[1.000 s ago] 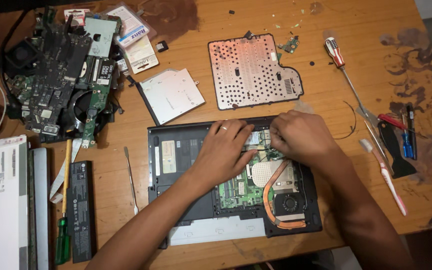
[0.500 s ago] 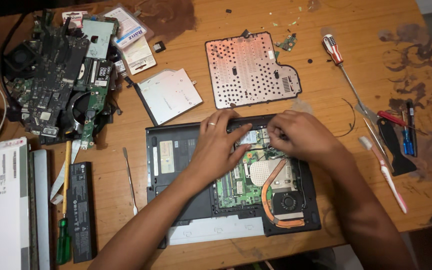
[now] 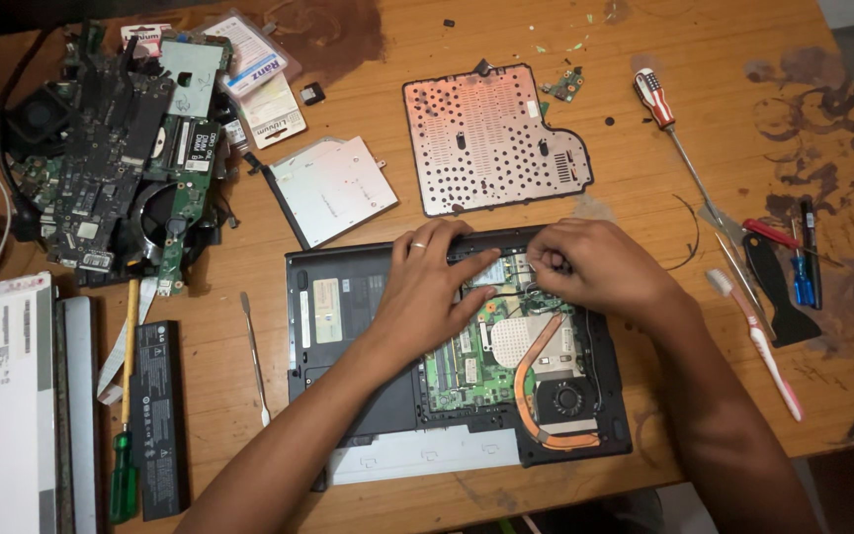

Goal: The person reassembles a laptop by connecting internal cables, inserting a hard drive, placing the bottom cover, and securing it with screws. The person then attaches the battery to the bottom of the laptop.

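Laptop lies open under left hand.

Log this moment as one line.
left hand: flat on open laptop | right hand: pinching at its circuit board | screwdriver: lying unused

warm, even indoor light from above, moderately bright. wooden table lit evenly, corners darker at top left and bottom right. soft short shadows under left hand and right hand. pale glare on perforated metal cover and silver drive. focus sharp at centre, slight softness and mild wide-angle bend toward edges. little motion blur; fine grain in dark areas.
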